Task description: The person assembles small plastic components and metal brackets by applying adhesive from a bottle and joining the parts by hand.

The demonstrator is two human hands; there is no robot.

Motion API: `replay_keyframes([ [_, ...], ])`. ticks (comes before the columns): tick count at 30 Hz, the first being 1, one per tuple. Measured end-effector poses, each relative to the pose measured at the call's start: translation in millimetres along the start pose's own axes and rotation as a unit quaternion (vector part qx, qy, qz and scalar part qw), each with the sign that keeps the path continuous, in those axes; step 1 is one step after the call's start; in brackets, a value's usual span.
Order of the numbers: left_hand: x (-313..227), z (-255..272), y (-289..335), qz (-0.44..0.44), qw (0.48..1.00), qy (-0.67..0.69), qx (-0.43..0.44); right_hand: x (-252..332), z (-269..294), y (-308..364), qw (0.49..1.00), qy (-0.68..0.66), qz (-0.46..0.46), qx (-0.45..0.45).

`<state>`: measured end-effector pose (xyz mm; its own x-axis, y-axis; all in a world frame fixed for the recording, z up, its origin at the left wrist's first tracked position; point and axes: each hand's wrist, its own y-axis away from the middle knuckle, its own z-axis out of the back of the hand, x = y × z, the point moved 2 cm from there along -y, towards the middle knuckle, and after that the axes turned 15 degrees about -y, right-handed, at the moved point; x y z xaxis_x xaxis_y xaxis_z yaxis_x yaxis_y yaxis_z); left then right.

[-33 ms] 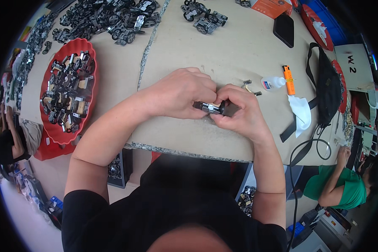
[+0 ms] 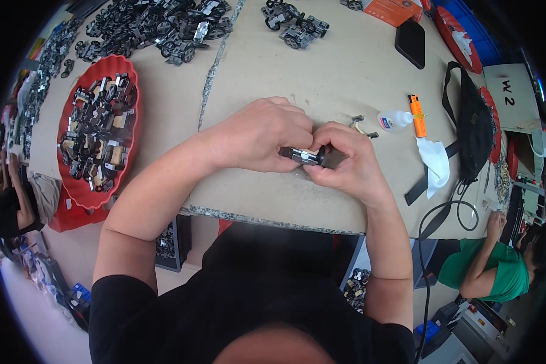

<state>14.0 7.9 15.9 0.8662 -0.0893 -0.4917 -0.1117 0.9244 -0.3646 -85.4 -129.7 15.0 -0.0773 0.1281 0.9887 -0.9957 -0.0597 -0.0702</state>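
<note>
Over the pale table [image 2: 261, 197], my left hand [image 2: 264, 134] and right hand [image 2: 349, 159] both pinch one dark and silver piece [image 2: 307, 156]. It is between them, and they hide some of it. Off to my left I see a red tray [image 2: 91, 199] full of small parts [image 2: 97, 136]. To my right is a little white bottle [image 2: 395, 119].

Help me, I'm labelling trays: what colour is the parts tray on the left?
The tray is red, best seen in the head view.
</note>
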Motion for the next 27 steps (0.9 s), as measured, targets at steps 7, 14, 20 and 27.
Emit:
replay_keyframes([
  [7, -3.1, 0.3, 0.0, 0.003, 1.000, 0.000, -0.008, -1.4, -1.0, 1.1, 1.000, -0.015, -0.001, -0.006],
  [14, -3.7, -0.4, -0.1, 0.006, 1.000, 0.002, -0.006, -2.0, -0.6, 0.8, 1.000, -0.013, 0.011, -0.002],
  [20, -4.0, -0.3, -0.2, 0.010, 1.000, 0.004, 0.001, -0.9, -0.6, 1.2, 1.000, -0.018, 0.005, -0.003],
  [27, -4.5, 0.4, 0.1, 0.012, 1.000, 0.005, 0.010, -0.4, -0.7, 1.1, 1.000, -0.013, 0.005, -0.001],
])
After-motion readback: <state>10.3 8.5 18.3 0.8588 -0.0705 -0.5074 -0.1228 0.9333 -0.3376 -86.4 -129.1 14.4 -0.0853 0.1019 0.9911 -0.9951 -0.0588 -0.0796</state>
